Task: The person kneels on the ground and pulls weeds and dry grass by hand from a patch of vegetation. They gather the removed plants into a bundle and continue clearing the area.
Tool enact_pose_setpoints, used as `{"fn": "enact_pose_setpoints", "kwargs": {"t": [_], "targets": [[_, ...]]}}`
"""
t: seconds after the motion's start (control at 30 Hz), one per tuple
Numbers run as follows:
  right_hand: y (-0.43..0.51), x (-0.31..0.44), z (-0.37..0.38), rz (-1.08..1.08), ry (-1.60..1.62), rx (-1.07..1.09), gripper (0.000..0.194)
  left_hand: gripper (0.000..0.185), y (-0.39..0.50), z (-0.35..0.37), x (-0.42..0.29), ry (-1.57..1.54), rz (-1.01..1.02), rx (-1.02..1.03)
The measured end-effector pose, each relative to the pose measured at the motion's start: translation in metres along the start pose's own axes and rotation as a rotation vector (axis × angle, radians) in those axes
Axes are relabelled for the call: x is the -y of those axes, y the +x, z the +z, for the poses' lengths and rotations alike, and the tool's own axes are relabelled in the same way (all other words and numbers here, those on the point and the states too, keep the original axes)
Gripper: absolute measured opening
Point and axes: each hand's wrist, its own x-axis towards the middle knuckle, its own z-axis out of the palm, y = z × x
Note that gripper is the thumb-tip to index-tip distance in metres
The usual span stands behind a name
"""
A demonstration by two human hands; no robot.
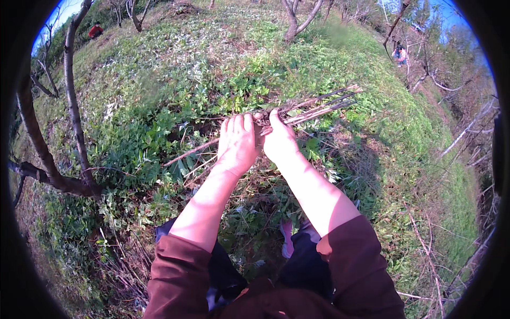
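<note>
Both hands are together in front of me around a bundle of thin dry stalks (318, 105). My right hand (280, 137) grips the bundle, its thumb lying along the top, and the cut-looking ends stick out to the upper right. Beside it my left hand (238, 143) lies back up over the other end of the bundle; its fingertips are partly hidden. Several loose stalks (191, 152) poke out to the lower left of the left hand. Leafy green weeds (235, 93) grow under and beyond the hands.
At the left stands a forked tree trunk (75, 107) with a low branch. Bare branches (426, 247) lie at the lower right. Another tree (293, 24) grows farther up the slope. Two distant figures show: a person in red (95, 30) and a person in pink (399, 54).
</note>
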Motion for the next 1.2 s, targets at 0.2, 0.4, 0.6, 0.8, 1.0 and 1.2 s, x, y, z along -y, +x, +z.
{"fn": "enact_pose_setpoints", "kwargs": {"t": [0.2,0.4,0.6,0.8,1.0,1.2], "targets": [[-0.033,0.010,0.039,0.168,0.382,-0.088,0.026,0.016,0.003,0.004,0.010,0.071,-0.197,0.237],[-0.052,0.002,0.040,0.309,-0.022,-0.151,0.035,0.023,-0.004,0.005,0.024,0.105,-0.252,0.527],[-0.056,-0.009,0.030,0.401,0.032,-0.010,0.037,0.040,-0.012,0.003,0.029,0.066,-0.256,0.532],[-0.050,-0.007,0.009,0.339,-0.106,-0.091,0.035,0.063,-0.022,0.001,0.013,0.025,-0.139,0.444],[-0.055,-0.008,0.002,0.417,-0.067,-0.030,0.030,0.069,-0.027,0.017,0.008,0.184,0.090,0.232],[-0.063,0.001,-0.005,0.480,-0.035,0.278,0.025,0.031,-0.029,0.033,0.019,-0.129,-0.166,0.442]]}}
